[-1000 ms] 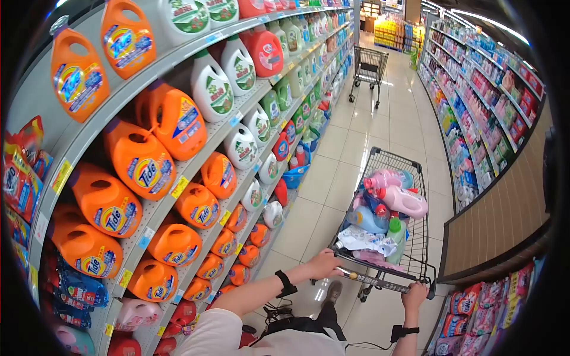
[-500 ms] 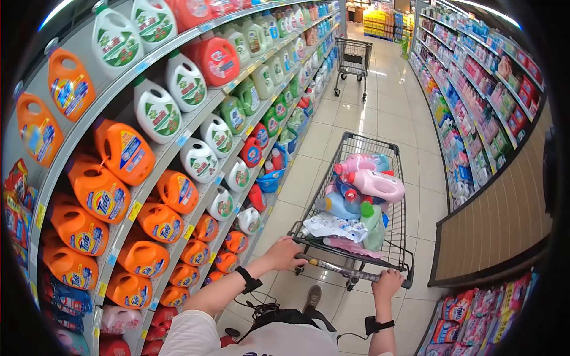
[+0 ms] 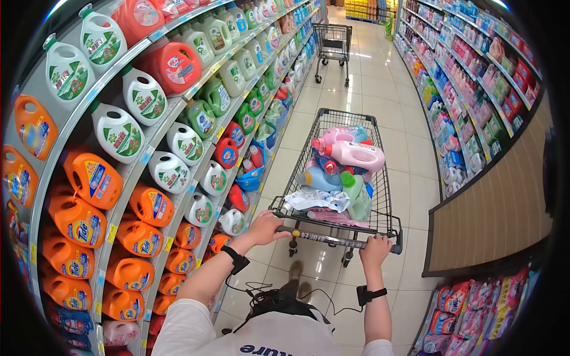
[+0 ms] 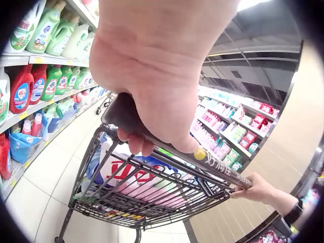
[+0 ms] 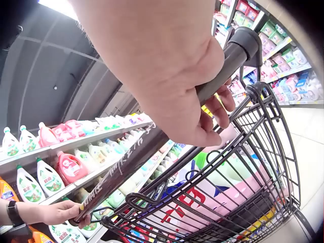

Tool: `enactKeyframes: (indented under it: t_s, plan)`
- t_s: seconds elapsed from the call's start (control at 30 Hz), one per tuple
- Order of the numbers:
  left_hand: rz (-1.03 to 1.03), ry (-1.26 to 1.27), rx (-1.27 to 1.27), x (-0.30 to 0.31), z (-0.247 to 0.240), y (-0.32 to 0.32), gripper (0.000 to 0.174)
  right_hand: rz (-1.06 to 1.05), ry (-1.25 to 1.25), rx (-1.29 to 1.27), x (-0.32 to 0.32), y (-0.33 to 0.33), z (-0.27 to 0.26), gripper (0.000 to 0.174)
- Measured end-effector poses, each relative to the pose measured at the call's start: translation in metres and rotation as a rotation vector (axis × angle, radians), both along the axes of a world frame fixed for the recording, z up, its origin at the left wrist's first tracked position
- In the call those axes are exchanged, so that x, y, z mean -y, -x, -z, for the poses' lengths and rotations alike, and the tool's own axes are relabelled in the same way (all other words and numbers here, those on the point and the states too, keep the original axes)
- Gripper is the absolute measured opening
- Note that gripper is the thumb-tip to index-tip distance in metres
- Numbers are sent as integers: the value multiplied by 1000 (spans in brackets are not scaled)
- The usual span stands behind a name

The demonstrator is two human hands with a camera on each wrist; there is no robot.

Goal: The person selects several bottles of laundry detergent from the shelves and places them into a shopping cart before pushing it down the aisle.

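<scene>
My left hand (image 3: pixel 264 228) grips the left end of the dark shopping cart handle (image 3: pixel 323 238). In the left wrist view its fingers (image 4: pixel 135 144) wrap under the bar, with the thumb lying along it. Toward the handle's other end, my right hand (image 3: pixel 376 249) holds on, its fingers (image 5: pixel 218 109) curled round the bar. Ahead of both hands is the wire cart (image 3: pixel 385 191). Inside it lie a pink bottle (image 3: pixel 359 155), a light blue bottle (image 3: pixel 323 181), a green-capped bottle (image 3: pixel 358 202) and a white printed package (image 3: pixel 317 200).
Shelves of orange detergent bottles (image 3: pixel 80 222) and white detergent bottles (image 3: pixel 119 133) line the left side. Another cart (image 3: pixel 332 44) stands farther up the tiled aisle (image 3: pixel 380 107). On the right are a brown panel (image 3: pixel 487 219), packed shelves (image 3: pixel 469 77) and bagged goods (image 3: pixel 454 308).
The white bottles on the left shelves have come nearer, while the orange ones slide back. Both hands keep their hold on the handle; the cart sits farther left and higher in the head view.
</scene>
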State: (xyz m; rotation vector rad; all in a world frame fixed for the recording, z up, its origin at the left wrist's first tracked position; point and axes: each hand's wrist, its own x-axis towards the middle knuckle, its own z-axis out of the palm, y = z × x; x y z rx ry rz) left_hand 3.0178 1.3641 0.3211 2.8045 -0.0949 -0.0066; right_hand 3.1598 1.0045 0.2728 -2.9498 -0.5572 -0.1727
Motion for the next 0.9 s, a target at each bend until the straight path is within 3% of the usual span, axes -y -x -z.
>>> enactKeyframes:
  t_s: [0.4, 0.9]
  plan:
    - [-32, 0, 49, -52, 7, -109, 54, -23, 19, 42, -51, -123, 7, 11]
    - [-20, -35, 40, -131, 14, -249, 54, -16, 18, 46, -123, -269, 23, 15]
